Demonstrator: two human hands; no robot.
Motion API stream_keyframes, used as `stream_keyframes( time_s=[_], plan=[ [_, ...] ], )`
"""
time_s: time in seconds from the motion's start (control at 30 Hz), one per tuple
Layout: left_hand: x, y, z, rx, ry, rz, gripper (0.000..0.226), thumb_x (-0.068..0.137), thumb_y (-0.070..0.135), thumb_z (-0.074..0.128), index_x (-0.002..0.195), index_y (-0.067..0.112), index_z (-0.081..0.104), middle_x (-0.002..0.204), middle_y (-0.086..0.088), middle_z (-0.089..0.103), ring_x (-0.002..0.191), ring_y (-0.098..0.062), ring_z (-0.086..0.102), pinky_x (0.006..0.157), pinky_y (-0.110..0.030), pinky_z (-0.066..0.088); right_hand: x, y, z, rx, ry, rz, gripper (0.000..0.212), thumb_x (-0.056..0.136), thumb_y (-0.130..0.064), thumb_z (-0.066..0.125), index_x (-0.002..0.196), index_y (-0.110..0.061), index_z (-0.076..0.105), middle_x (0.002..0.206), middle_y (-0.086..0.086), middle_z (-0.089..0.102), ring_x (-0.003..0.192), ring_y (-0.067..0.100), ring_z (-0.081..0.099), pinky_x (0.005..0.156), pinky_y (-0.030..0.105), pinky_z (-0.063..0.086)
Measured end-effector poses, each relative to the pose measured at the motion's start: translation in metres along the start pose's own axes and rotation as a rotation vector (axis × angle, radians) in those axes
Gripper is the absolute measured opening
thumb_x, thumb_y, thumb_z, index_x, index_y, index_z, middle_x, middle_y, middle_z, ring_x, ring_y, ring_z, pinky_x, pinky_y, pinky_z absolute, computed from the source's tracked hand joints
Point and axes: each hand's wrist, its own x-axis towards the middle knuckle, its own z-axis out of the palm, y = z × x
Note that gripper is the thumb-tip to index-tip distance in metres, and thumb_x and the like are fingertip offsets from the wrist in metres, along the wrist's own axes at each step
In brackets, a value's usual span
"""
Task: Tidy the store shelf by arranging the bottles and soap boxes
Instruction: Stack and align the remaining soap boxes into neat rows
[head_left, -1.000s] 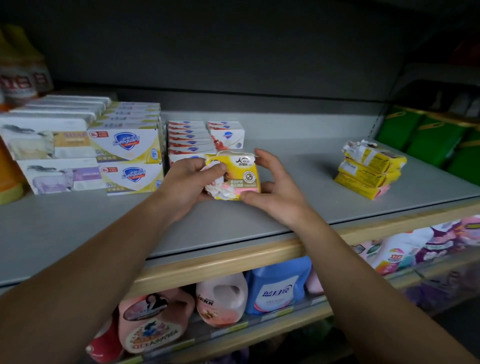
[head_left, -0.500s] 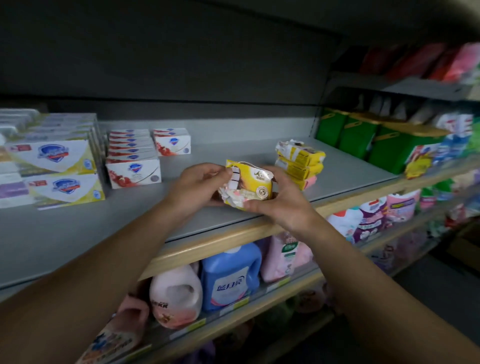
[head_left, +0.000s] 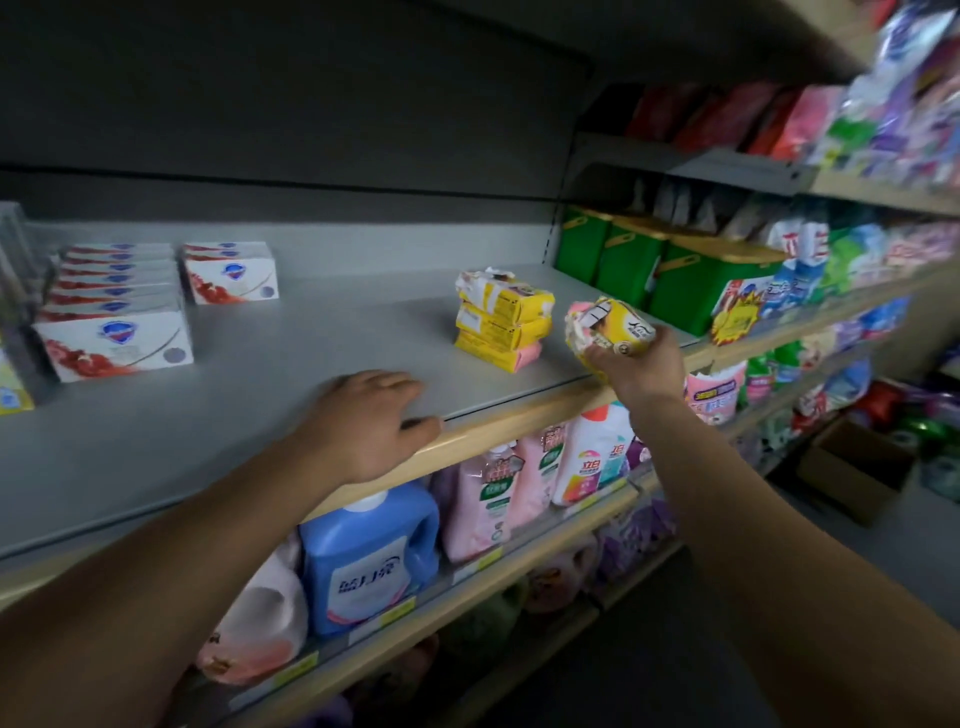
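Shelf (head_left: 270, 364): flat grey surface, pale wood front edge.
Soap boxes (head_left: 114, 345): white, blue shield emblem, red floral print at lower left.
Stack of soap packs (head_left: 501, 325): yellow wrappers, bottom one partly pink.
Held soap pack (head_left: 610, 327): yellow with pink and white.
Tubs (head_left: 691, 283): green, tan lids.
Lower shelf jug (head_left: 369, 561): blue, white label.
Pouches (head_left: 498, 499): pink.

my right hand (head_left: 638, 362) grips yellow soap pack (head_left: 609, 326) beside soap stack (head_left: 501, 326); left hand (head_left: 371, 421) flat on shelf (head_left: 270, 400) edge.
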Motion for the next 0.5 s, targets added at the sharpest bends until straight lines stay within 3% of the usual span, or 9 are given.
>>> stream_keyframes(
  time_s=[0.17, 0.33, 0.5],
  plan=[
    [0.001, -0.001, 0.001, -0.016, 0.019, -0.021, 0.083, 0.073, 0.069, 0.026, 0.144, 0.029, 0.042, 0.153, 0.006, 0.038, 0.14, -0.016, 0.033, 0.116, -0.032, 0.023, 0.026, 0.004, 0.031, -0.314, -0.117, -0.078, 0.075, 0.076, -0.034, 0.08, 0.134, -0.002, 0.045, 0.133, 0.02, 0.054, 0.121, 0.036, 0.053, 0.098, 0.037, 0.042],
    [0.001, -0.001, -0.001, -0.023, 0.026, -0.014, 0.095, 0.063, 0.076, 0.015, 0.141, 0.03, 0.043, 0.15, 0.008, 0.041, 0.137, -0.018, 0.034, 0.115, -0.033, 0.024, 0.044, 0.018, 0.037, -0.553, -0.169, -0.072, 0.064, 0.091, -0.057, 0.051, 0.137, -0.012, 0.045, 0.138, 0.019, 0.048, 0.127, 0.041, 0.045, 0.103, 0.044, 0.037],
    [0.001, -0.001, 0.0, -0.038, 0.029, -0.02, 0.082, 0.071, 0.071, 0.027, 0.14, 0.031, 0.044, 0.148, 0.009, 0.042, 0.137, -0.017, 0.034, 0.114, -0.033, 0.025, 0.044, 0.032, 0.034, -0.597, -0.238, -0.103, 0.062, 0.093, -0.061, 0.038, 0.142, -0.023, 0.043, 0.146, 0.014, 0.04, 0.133, 0.04, 0.035, 0.109, 0.048, 0.029]
  ],
)
